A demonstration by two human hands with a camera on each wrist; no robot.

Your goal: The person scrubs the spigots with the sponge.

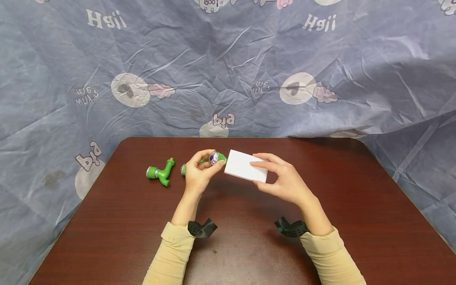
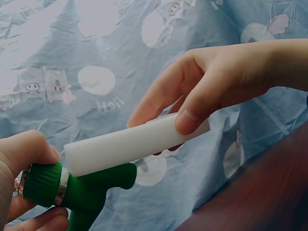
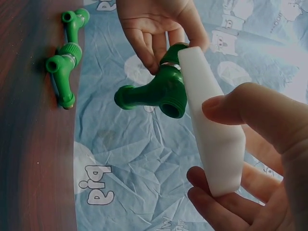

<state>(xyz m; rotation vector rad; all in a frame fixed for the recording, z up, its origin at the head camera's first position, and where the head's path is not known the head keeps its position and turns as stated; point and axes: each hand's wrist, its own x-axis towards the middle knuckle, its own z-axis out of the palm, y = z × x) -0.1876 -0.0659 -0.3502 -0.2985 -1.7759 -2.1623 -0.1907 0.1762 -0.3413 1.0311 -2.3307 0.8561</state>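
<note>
A green faucet (image 1: 221,157) with a silver ring and a purple-centred knob is held in the left hand (image 1: 199,170), whose thumb and fingers pinch the knob end (image 2: 43,185). The right hand (image 1: 285,180) grips a white rectangular block (image 1: 244,165) by its right end, thumb on one side and fingers on the other. In the right wrist view the block (image 3: 211,125) lies against or very close to the faucet body (image 3: 161,89); contact is unclear. Both objects are up off the table.
On the brown table (image 1: 124,221), a green faucet (image 1: 162,173) lies to the left. Another green faucet (image 1: 183,170) is mostly hidden behind the left hand. A blue-grey printed cloth (image 1: 213,59) hangs behind the table's back edge.
</note>
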